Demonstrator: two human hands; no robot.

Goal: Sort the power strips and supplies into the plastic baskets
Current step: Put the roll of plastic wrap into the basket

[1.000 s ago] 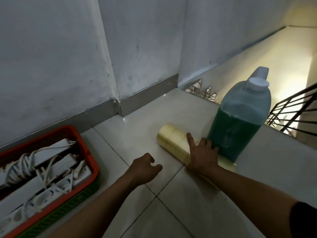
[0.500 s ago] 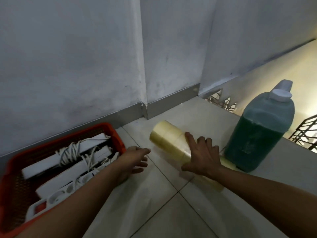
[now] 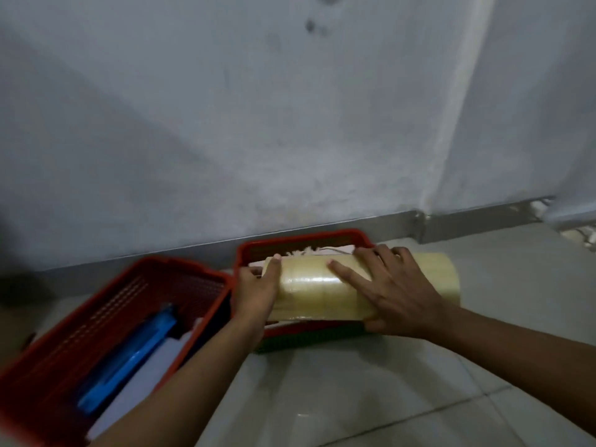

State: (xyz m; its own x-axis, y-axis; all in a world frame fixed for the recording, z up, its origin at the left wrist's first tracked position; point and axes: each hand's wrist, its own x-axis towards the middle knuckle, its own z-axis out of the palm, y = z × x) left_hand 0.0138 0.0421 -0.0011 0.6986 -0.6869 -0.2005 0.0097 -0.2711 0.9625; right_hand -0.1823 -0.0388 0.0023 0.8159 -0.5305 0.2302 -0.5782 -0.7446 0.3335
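Nearest us, a red basket [image 3: 135,285] holds a blue item [image 3: 129,359]. Beyond it, our left hand [image 3: 254,295] cups one end of the tape rolls [image 3: 322,285] and our right hand [image 3: 396,295] curls over them — held above the second basket [image 3: 303,240], against the wall [image 3: 290,124].
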